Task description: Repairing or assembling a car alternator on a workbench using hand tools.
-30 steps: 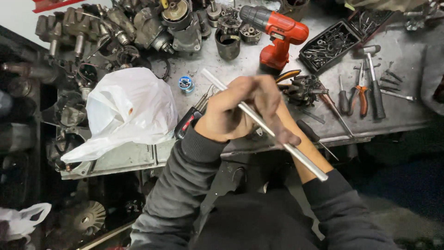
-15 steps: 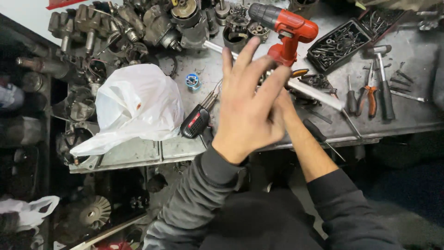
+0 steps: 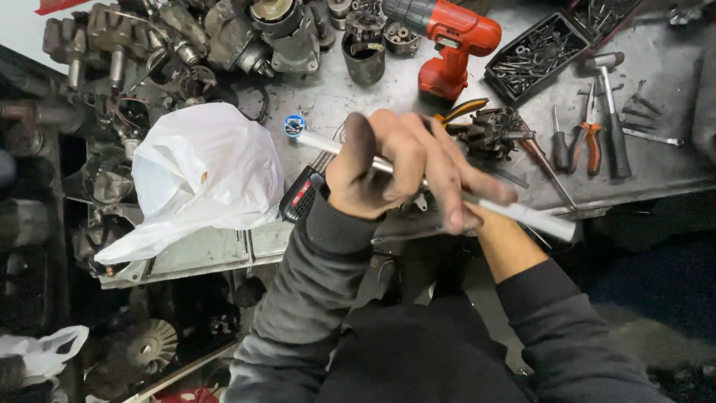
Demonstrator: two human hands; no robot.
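My left hand (image 3: 388, 168) is closed around a long silver metal rod (image 3: 529, 216), held above the front edge of a grey metal workbench (image 3: 656, 172). The rod runs from upper left, near a small blue and white cap (image 3: 294, 125), down to the right past my fingers. My right hand is almost wholly hidden behind the left. Only its bare wrist (image 3: 496, 235) shows under the rod, so its grip cannot be made out. Both arms wear dark grey sleeves.
A white plastic bag (image 3: 201, 172) lies at left. A red cordless drill (image 3: 455, 37), a black tray of bits (image 3: 533, 56), a hammer (image 3: 613, 112), orange-handled pliers (image 3: 589, 138) and a motor armature (image 3: 492, 130) lie behind my hands. Greasy motor parts (image 3: 224, 37) crowd the back left.
My left hand, spread open half a second ago, has closed over the rod. The hands have come nearer to me, and the rod now tilts down to the right.
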